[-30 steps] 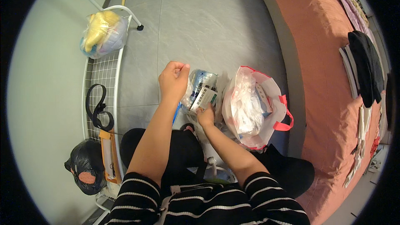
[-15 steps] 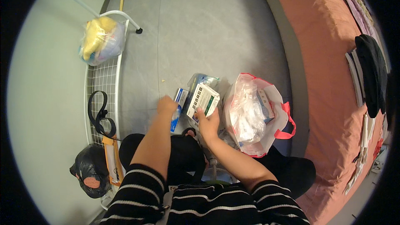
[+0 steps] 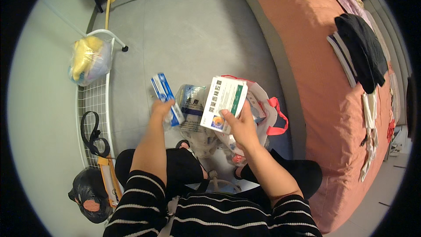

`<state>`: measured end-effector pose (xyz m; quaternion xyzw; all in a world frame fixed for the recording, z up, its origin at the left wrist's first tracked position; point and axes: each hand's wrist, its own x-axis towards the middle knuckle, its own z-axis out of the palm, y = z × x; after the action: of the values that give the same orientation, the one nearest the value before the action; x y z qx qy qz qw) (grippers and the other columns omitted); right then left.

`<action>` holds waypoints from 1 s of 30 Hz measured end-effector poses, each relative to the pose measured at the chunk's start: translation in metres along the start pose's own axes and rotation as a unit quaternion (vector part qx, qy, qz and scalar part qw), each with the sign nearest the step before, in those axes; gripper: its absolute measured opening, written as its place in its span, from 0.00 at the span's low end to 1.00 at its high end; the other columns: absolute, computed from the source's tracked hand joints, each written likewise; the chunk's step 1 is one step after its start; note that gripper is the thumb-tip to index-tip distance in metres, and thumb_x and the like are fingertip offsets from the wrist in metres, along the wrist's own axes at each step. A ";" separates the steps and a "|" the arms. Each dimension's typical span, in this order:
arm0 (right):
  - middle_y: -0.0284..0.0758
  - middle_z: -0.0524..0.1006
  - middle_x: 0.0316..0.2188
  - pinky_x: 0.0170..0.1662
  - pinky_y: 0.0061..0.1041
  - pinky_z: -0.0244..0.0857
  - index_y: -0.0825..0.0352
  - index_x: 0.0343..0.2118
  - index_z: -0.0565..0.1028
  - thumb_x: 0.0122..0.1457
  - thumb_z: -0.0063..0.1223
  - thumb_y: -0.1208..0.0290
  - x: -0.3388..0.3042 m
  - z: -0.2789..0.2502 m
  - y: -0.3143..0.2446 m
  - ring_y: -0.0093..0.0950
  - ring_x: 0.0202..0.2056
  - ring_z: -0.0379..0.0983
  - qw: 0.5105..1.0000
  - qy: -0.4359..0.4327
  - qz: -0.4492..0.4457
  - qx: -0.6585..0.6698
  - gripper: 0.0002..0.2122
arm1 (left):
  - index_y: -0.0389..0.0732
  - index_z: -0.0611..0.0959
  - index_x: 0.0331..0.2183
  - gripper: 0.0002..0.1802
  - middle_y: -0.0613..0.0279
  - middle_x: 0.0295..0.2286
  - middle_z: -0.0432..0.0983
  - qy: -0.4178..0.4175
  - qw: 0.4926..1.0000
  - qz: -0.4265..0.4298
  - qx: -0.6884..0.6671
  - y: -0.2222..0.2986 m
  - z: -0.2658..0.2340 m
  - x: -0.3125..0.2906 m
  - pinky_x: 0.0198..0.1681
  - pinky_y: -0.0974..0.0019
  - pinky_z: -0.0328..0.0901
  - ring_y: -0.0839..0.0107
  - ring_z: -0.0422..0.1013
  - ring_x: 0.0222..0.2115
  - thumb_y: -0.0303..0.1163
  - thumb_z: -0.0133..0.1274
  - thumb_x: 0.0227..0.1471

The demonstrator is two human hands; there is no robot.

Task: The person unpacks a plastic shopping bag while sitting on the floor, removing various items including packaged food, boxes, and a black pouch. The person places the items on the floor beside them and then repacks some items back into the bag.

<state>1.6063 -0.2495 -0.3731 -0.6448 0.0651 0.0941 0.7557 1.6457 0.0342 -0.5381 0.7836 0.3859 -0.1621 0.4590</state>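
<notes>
My left hand (image 3: 162, 108) is closed around the middle of a slim blue-and-white box (image 3: 162, 86), which slants above the grey floor. In my right hand (image 3: 244, 126) is a larger white carton (image 3: 224, 101) with a green stripe and a small coloured picture, gripped by its lower right corner with the thumb across the front. This carton covers part of a white carrier bag (image 3: 274, 109) with red handles. Between the two boxes lies a clear printed plastic bag (image 3: 190, 98) with a blue band; its contents are hard to make out.
A bed with an orange cover (image 3: 298, 61) runs along the right, dark folded clothes (image 3: 362, 48) on it. Against the left wall stands a white wire rack (image 3: 93, 101) with a bagged yellow plush (image 3: 90, 59) and a black belt (image 3: 90, 136). A black plastic bag (image 3: 91, 193) sits lower left.
The white carton has come up and to the right, now in front of the carrier bag. The blue-and-white box has moved left and turned to slant the other way. My view has shifted.
</notes>
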 end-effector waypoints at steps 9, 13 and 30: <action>0.48 0.63 0.53 0.47 0.45 0.64 0.64 0.58 0.55 0.57 0.42 0.70 0.035 -0.072 0.029 0.48 0.49 0.65 0.743 0.039 0.054 -0.666 0.25 | 0.30 0.76 0.39 0.25 0.53 0.35 0.77 -0.342 0.921 0.101 -0.158 0.158 -0.029 -0.168 0.34 0.65 0.70 0.66 0.75 0.30 0.39 0.58 0.44; 0.47 0.62 0.56 0.52 0.46 0.58 0.64 0.58 0.58 0.60 0.39 0.64 0.036 -0.108 0.061 0.48 0.51 0.65 0.783 0.041 0.026 -0.620 0.23 | 0.32 0.77 0.39 0.26 0.56 0.33 0.77 -0.422 0.885 0.119 -0.156 0.150 0.028 -0.219 0.36 0.70 0.67 0.68 0.74 0.31 0.44 0.57 0.44; 0.53 0.60 0.54 0.55 0.38 0.58 0.69 0.58 0.57 0.46 0.60 0.55 -0.005 -0.097 0.034 0.47 0.54 0.60 0.870 0.048 0.037 -0.490 0.39 | 0.37 0.75 0.44 0.26 0.48 0.38 0.76 -0.063 0.936 0.312 0.149 0.119 0.084 -0.201 0.41 0.59 0.66 0.57 0.72 0.40 0.45 0.54 0.47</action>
<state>1.5964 -0.3404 -0.4201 -0.9331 0.0704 0.1104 0.3349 1.6133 -0.1622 -0.3888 0.9120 0.0637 -0.1155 0.3884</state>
